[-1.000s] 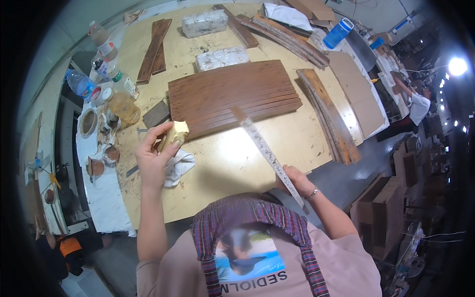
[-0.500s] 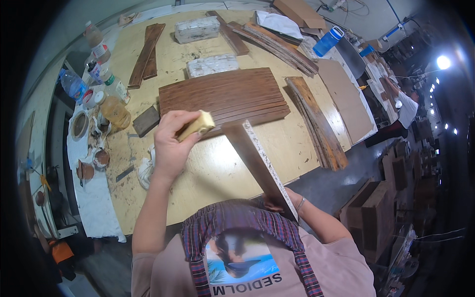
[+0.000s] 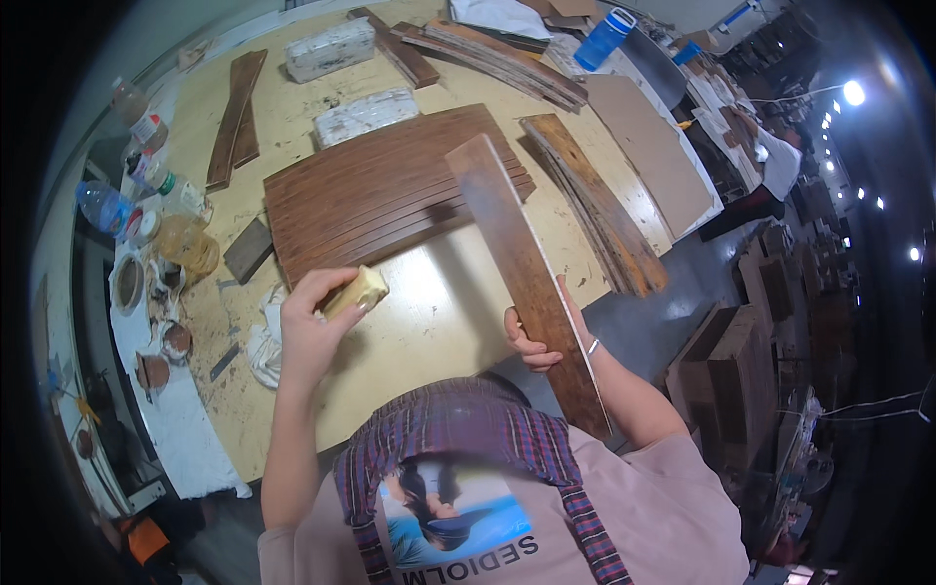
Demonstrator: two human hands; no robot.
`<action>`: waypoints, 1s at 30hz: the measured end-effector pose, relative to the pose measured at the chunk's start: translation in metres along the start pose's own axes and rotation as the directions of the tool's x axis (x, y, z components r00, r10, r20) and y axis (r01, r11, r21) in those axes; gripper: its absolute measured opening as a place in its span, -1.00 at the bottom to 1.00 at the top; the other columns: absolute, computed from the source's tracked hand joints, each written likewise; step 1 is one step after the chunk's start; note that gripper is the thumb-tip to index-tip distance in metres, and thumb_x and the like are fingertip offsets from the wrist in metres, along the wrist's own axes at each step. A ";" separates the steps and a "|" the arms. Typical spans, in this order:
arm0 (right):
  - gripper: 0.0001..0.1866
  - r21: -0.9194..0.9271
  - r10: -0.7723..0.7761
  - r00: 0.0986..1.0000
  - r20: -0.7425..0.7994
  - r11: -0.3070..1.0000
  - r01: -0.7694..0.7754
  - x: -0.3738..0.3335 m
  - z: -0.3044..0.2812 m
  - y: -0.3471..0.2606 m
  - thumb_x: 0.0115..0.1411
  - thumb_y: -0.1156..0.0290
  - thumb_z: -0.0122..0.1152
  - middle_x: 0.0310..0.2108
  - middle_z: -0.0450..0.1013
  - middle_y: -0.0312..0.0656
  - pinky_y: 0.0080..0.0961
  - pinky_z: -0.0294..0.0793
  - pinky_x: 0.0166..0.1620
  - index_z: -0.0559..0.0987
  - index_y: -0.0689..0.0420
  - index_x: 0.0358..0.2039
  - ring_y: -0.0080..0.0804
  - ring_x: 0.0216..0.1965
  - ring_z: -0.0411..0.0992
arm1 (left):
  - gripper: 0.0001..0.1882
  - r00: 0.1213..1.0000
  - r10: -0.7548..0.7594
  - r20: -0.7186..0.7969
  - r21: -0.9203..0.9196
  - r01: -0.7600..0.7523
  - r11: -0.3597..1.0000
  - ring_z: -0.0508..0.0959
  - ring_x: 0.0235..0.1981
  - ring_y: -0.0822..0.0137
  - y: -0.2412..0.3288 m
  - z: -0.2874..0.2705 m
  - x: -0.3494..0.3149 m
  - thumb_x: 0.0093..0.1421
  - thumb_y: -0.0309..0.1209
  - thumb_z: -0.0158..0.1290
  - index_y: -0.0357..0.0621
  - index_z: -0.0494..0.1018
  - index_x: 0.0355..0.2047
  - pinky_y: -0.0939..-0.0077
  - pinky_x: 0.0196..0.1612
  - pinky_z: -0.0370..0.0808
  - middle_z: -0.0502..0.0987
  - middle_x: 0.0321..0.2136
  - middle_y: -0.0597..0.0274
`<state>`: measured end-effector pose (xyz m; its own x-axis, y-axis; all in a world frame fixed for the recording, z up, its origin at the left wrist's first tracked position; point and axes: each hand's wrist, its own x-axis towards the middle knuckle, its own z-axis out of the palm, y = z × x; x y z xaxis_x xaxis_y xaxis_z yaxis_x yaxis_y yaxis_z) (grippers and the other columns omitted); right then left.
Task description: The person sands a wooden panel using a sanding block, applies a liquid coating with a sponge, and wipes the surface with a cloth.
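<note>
My left hand (image 3: 307,327), above the near left part of the table, grips a small pale yellow block (image 3: 365,291), perhaps a sponge. In my right hand (image 3: 531,343) is a long brown wooden board (image 3: 507,239), tilted so that its wide face shows; my fingers curl round its left edge and the rest of the hand is behind it. Past the hands lies a row of brown wooden strips (image 3: 380,180) set side by side. A dark rectangular block (image 3: 249,251) rests left of that row, and a crumpled white cloth (image 3: 265,351) is beside my left forearm.
Bottles and jars, among them a jar of amber liquid (image 3: 185,246), crowd the table's left side. Two wrapped white blocks (image 3: 366,117) sit beyond the strips. More boards (image 3: 595,210) lie at the right, near a blue bottle (image 3: 604,39). Another person (image 3: 775,161) stands far right.
The board in my right hand has turned from its edge to its wide brown face, and my fingers now show. The view has shifted, so the table sits further left and higher.
</note>
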<state>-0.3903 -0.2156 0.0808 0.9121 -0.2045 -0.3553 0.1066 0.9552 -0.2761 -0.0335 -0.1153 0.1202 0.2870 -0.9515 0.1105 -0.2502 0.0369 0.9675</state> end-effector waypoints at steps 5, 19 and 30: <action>0.19 -0.184 -0.006 0.998 -0.058 0.983 -0.005 -0.015 0.016 0.001 -0.13 -0.78 -0.33 -0.65 0.20 -0.22 -0.51 0.21 -0.76 0.42 0.30 -0.22 -0.44 -0.77 0.16 | -0.61 0.997 -0.079 0.028 -0.098 0.081 0.992 0.54 -0.18 0.38 -0.004 0.004 -0.002 -0.02 -0.63 0.23 -0.31 0.57 -0.11 0.54 -0.07 0.45 0.55 -0.21 0.20; 0.00 -0.256 0.130 0.978 -0.164 0.952 -0.169 -0.012 0.036 0.033 0.19 -0.56 -0.42 -0.44 0.43 -0.06 -0.63 0.30 -0.74 0.43 0.19 0.06 -0.49 -0.66 0.35 | -0.60 0.937 0.348 -0.033 0.060 -0.345 0.937 0.53 -0.08 0.38 0.047 0.013 0.069 0.05 -0.73 0.16 -0.29 0.56 -0.06 0.56 0.03 0.45 0.54 -0.12 0.19; 0.05 -0.345 0.146 0.989 -0.029 0.927 -0.147 -0.009 0.039 0.019 0.03 -0.58 -0.03 -0.44 0.26 -0.34 -0.77 0.42 -0.58 0.36 0.18 0.13 -0.67 -0.52 0.30 | -0.61 0.849 -0.066 -0.524 0.191 0.192 0.963 0.56 -0.07 0.27 -0.079 -0.093 -0.034 0.02 -0.62 0.22 -0.23 0.56 -0.08 0.42 0.05 0.46 0.59 -0.13 0.15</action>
<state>-0.3811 -0.1870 0.1133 0.9059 -0.0693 -0.4177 -0.1717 0.8417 -0.5120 0.0624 -0.0573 0.0611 0.7444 -0.6508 0.1495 -0.3626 -0.2058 0.9089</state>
